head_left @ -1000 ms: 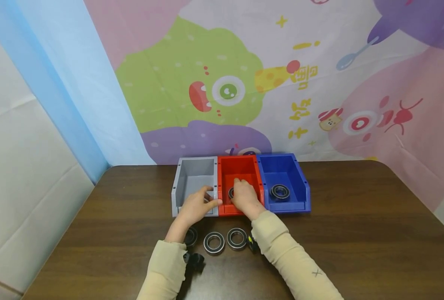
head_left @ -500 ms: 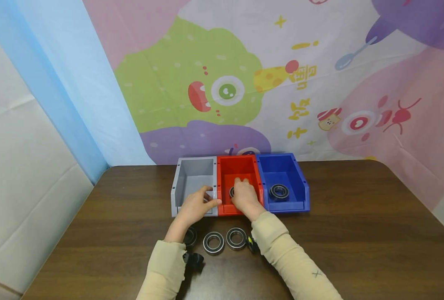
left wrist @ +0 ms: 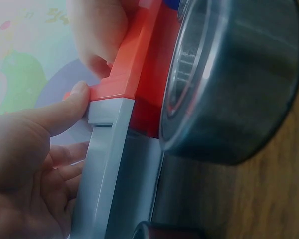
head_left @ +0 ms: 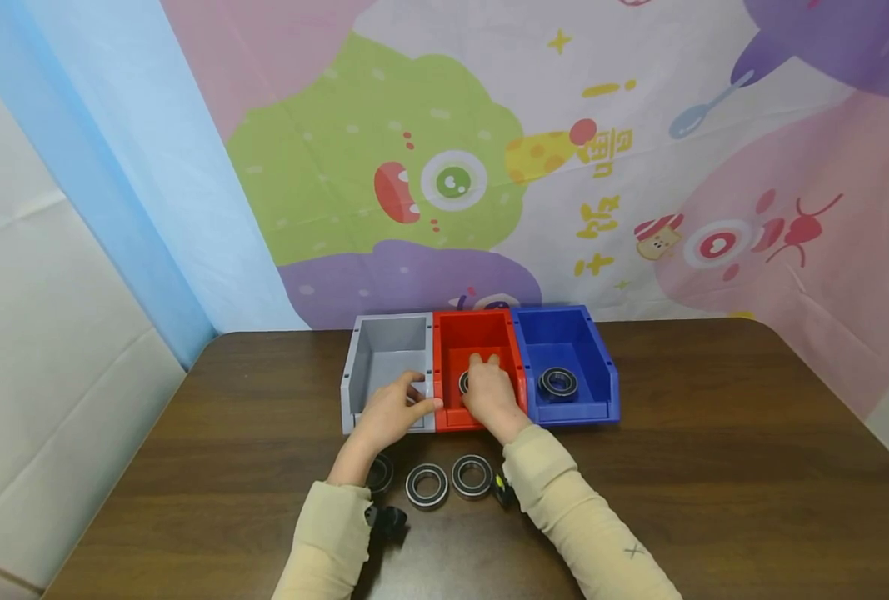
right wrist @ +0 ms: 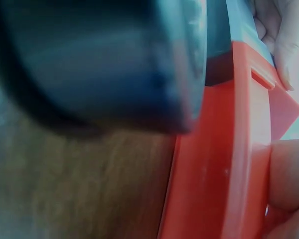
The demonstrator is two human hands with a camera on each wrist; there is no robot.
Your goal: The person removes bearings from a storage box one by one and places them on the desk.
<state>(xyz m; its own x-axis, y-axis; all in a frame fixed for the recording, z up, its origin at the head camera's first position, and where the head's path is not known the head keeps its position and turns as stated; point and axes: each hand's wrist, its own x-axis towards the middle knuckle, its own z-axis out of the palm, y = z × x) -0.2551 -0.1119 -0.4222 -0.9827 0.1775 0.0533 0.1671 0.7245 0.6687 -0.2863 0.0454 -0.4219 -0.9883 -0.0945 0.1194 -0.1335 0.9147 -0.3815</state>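
Reaching over the low near lip of a red open-topped plastic bin [head_left: 477, 330], the right hand [head_left: 491, 395] is held with its fingers bent toward that bin's floor, where a dark ring-shaped steel bearing [head_left: 463, 382] is partly covered by it; whether the ring is pinched or merely touched cannot be told, as the fingertips are hidden. The left hand [head_left: 392, 408] is placed at the near right corner of a grey open-topped plastic bin [head_left: 393, 335], its thumb spread from loosely bent fingers and rested on the adjoining red corner; nothing is seen gripped, so the row is probably being steadied. A blue open-topped plastic bin [head_left: 555, 325] is set against the red one's right side, and all three low lips are faced nearward, presumably for easy access. A black-and-silver bearing [head_left: 558, 397] is laid in the near part of the blue bin. On the brown wood-grain table [head_left: 227, 500], a left bearing [head_left: 388, 477], partly hidden, a middle bearing [head_left: 427, 505] and a right bearing [head_left: 472, 495] are lined up, likely to be within reach. Compared with half a second ago, almost nothing is changed: both hands are held in the same places, and only the whole view is shifted slightly.
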